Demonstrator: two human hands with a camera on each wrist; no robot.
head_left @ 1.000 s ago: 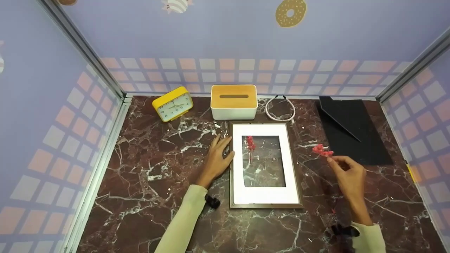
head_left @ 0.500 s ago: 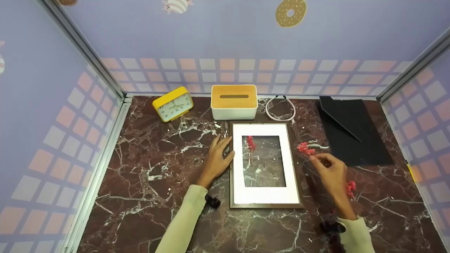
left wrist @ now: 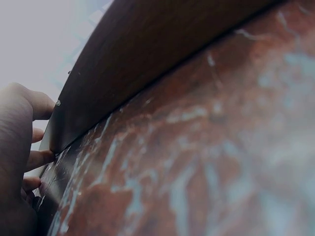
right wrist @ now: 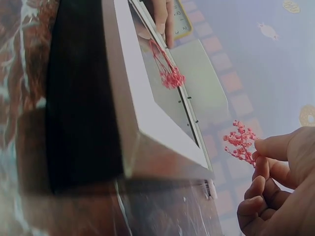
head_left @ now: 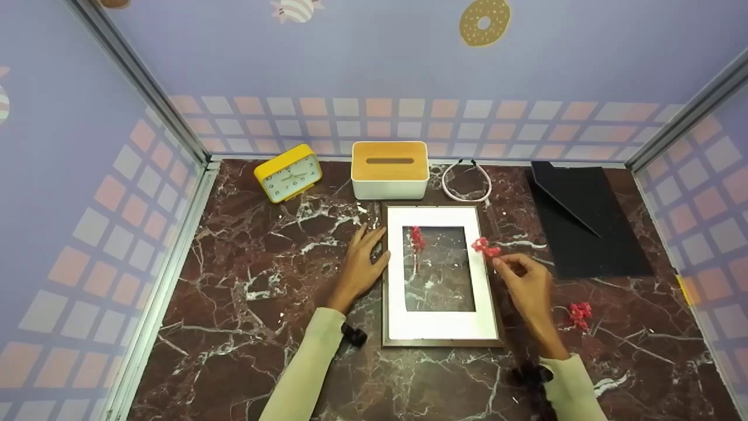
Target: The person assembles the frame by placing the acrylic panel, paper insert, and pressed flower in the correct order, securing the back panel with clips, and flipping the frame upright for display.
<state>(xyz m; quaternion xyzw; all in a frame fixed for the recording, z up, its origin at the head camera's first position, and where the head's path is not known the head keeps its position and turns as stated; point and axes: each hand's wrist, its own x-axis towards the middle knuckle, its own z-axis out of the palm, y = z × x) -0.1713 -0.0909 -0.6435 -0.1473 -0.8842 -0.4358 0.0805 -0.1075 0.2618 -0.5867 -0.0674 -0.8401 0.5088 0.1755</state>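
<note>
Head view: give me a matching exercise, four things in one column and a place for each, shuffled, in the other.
Things:
1. clock
2. black board
3. left hand
4. loose red sprig

Places:
A. on the marble right of the right hand
B. against the frame's left edge
C. back left, beside the tissue box
D. back right corner

Pairs: 1-C, 2-D, 3-B, 4-A

Head cam looks down from above at the whole marble surface [head_left: 245, 280], frame [head_left: 441, 336] in the middle. Left wrist cam sits super low, jammed against the frame's edge [left wrist: 142, 64], mostly blur. Right wrist cam skims low from the frame's right side, facing left across it; all three share the frame.
</note>
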